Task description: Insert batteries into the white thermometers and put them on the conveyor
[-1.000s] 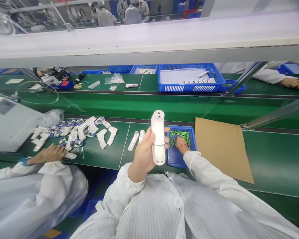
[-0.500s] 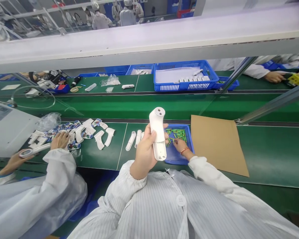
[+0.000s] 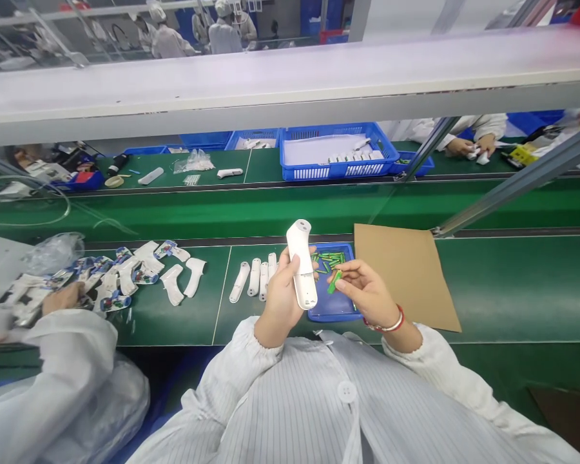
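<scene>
My left hand (image 3: 281, 293) is closed around a white infrared thermometer (image 3: 299, 248), held upright with its two-holed head at the top. The lower part of its handle looks uncovered. Just to the right, my right hand (image 3: 367, 293) pinches a green battery (image 3: 335, 281) between thumb and fingers; whether it is one or two I cannot tell. Under both hands lies a blue tray (image 3: 331, 314) with several loose green batteries (image 3: 326, 261). To the left of my left hand, several white thermometers (image 3: 254, 277) lie in a row on the green bench.
A cardboard sheet (image 3: 406, 277) lies right of the tray. White housing halves with circuit boards (image 3: 125, 270) are heaped at left, where a co-worker's hand (image 3: 62, 298) reaches in. A blue basket (image 3: 338, 171) stands on the far bench. A metal post (image 3: 502, 187) slants at right.
My right hand has risen out of the tray with a green battery and come nearer the thermometer. My left hand keeps its hold. The view has shifted to the right.
</scene>
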A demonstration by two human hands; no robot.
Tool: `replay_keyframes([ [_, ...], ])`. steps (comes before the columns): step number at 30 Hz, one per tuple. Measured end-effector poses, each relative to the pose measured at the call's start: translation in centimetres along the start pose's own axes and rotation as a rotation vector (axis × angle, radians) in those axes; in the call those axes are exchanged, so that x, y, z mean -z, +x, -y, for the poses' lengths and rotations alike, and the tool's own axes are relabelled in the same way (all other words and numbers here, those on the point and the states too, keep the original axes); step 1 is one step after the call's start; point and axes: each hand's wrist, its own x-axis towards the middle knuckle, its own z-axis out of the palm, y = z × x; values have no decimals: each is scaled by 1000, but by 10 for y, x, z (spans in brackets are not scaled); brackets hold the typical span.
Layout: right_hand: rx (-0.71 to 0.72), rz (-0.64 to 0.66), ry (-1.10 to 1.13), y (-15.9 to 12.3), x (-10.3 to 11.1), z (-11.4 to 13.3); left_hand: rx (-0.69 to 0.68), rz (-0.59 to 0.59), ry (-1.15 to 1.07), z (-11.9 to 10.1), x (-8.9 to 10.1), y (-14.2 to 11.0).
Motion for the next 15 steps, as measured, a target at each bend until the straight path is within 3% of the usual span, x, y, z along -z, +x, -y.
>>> replay_keyframes([
  [4,100,-50,-148,-3,-14,12,-22,28,9,7,-2,1],
  [8,243,-16,-515,0,-26,14,-17,66,-10,10,-2,3],
  [15,398,6,-768,2,-32,6,-8,-47,18,20,7,9],
])
